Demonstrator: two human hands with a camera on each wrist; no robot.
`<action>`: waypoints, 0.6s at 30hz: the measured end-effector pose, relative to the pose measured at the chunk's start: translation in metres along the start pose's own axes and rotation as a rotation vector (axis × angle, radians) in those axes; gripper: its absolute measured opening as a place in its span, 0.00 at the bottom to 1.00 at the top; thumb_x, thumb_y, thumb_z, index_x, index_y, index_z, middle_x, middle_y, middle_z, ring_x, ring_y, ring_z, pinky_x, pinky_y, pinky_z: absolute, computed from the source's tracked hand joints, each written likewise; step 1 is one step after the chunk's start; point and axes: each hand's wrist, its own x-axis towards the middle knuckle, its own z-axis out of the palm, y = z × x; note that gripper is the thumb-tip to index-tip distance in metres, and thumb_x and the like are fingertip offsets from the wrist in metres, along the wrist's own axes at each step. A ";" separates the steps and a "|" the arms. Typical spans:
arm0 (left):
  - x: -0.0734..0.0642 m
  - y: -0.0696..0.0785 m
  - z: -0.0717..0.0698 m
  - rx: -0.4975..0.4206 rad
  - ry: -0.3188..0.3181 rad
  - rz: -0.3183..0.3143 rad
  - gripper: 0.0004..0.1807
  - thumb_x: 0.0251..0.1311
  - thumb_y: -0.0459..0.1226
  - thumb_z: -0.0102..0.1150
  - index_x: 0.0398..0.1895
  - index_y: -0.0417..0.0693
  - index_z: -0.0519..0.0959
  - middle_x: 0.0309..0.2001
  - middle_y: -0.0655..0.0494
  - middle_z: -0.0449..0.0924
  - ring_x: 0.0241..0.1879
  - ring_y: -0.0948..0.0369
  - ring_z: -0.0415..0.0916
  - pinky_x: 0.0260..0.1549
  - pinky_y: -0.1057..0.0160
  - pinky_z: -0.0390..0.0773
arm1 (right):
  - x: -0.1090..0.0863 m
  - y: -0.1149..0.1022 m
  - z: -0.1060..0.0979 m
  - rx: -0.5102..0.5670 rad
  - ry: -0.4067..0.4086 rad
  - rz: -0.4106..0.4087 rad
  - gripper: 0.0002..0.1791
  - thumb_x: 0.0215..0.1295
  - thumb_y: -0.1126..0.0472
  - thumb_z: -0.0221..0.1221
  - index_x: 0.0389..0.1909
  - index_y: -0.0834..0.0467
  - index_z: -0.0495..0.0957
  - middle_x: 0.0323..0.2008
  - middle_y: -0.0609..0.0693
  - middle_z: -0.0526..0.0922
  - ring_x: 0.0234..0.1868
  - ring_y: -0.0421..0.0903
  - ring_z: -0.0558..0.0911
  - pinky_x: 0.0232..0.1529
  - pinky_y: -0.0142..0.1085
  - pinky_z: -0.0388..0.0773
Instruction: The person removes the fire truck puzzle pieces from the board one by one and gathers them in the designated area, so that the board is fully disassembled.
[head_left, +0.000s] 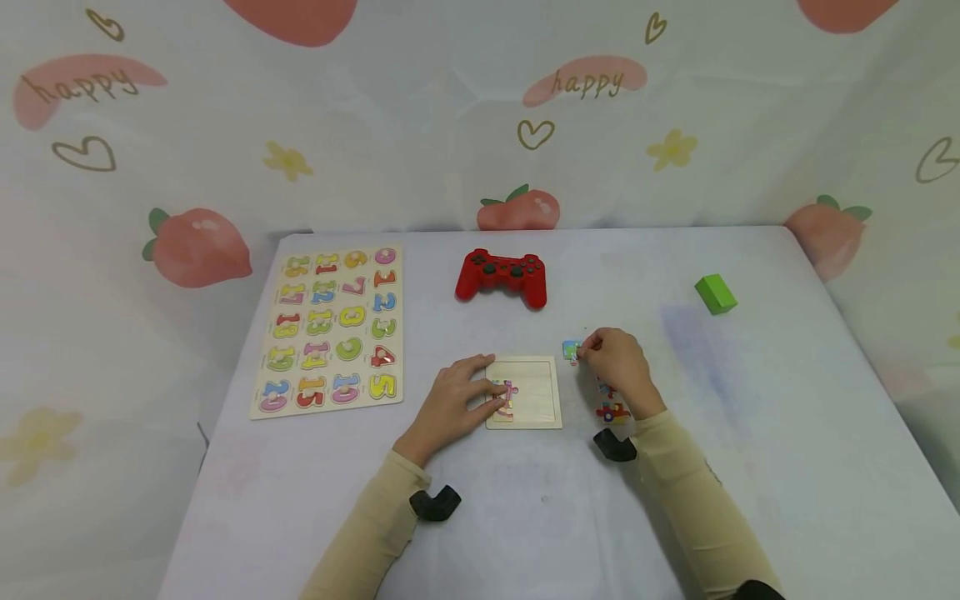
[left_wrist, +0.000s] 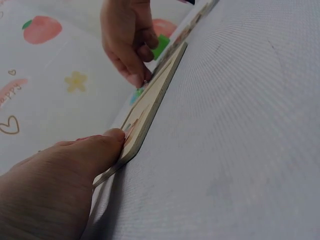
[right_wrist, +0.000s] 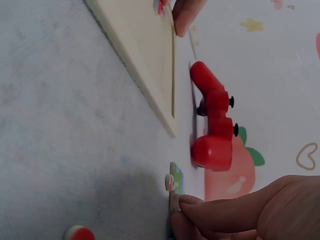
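Note:
A small wooden puzzle tray point(head_left: 536, 392) lies on the table, with a few colourful puzzle pieces point(head_left: 504, 408) along its left side. Over that side rests my left hand point(head_left: 455, 404), fingers spread, touching the tray and the pieces; its thumb point(left_wrist: 107, 145) lies at the edge in the left wrist view. Right of the tray, my right hand point(head_left: 621, 367) pinches a blue-green puzzle piece point(head_left: 571, 350) between thumb and fingertips, low over the table. More puzzle pieces point(head_left: 612, 412), one with a red picture, lie beneath my right wrist, partly hidden.
A number puzzle board point(head_left: 330, 333) lies at the left of the table. Behind the tray sits a red game controller point(head_left: 501, 277). A green block point(head_left: 716, 294) stands at the back right. A printed cloth point(head_left: 420, 125) hangs behind the table.

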 end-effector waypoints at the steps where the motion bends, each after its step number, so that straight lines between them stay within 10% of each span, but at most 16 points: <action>1: 0.000 0.000 0.000 0.000 -0.002 -0.003 0.11 0.59 0.50 0.64 0.42 0.61 0.86 0.64 0.55 0.71 0.66 0.59 0.64 0.55 0.51 0.69 | -0.001 -0.001 0.001 -0.013 0.008 -0.001 0.08 0.64 0.59 0.60 0.34 0.61 0.79 0.30 0.55 0.82 0.25 0.46 0.76 0.22 0.34 0.69; 18: 0.000 -0.001 0.001 0.001 -0.015 -0.016 0.12 0.59 0.49 0.63 0.45 0.63 0.85 0.65 0.56 0.70 0.66 0.58 0.64 0.56 0.51 0.69 | -0.009 -0.002 0.003 -0.173 0.000 -0.168 0.18 0.61 0.67 0.59 0.53 0.57 0.78 0.33 0.58 0.73 0.26 0.49 0.72 0.24 0.35 0.69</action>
